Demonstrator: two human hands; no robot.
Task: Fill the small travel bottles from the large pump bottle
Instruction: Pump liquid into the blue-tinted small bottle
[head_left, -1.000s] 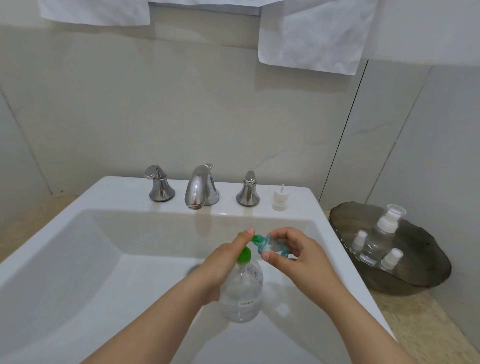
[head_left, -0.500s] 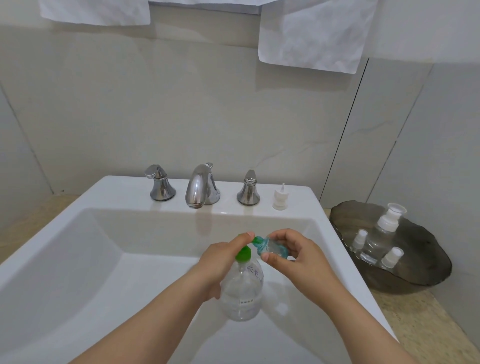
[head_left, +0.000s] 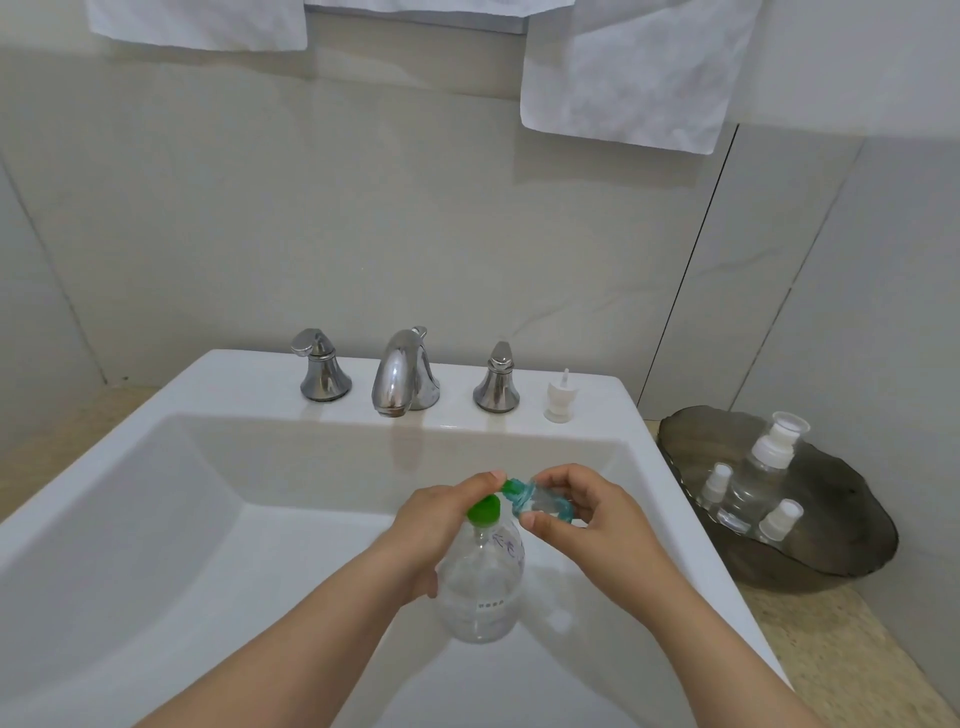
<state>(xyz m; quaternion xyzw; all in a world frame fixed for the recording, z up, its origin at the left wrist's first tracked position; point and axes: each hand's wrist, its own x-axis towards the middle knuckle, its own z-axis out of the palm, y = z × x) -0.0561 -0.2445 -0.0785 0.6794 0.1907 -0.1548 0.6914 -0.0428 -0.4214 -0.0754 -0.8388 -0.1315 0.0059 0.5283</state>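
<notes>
Filling of 1 travel bottle, in progress. The pump bottle (head_left: 480, 587) stands in the sink (head_left: 631, 415), toward its right edge, long axis near vertical, with its green pump head (head_left: 484, 508) uppermost and the spout pointing right. The left hand (head_left: 441, 525) is wrapped round the bottle's neck and shoulder, and its forefinger lies over the pump head. The right hand (head_left: 592, 519) pinches the teal travel bottle (head_left: 543, 501) above the basin. That bottle lies near horizontal, its mouth pointing left and touching or just beside the spout. How full it is cannot be told.

A white cap (head_left: 558, 397) stands on the sink's back edge near the right corner; judged to belong to the bottle being filled, it is not yet refitted. On the tabletop to the right of the sink, a dark tray (head_left: 857, 551) carries 3 capped bottles (head_left: 769, 457). Whether they are full cannot be told, so the share of work left is uncertain.
</notes>
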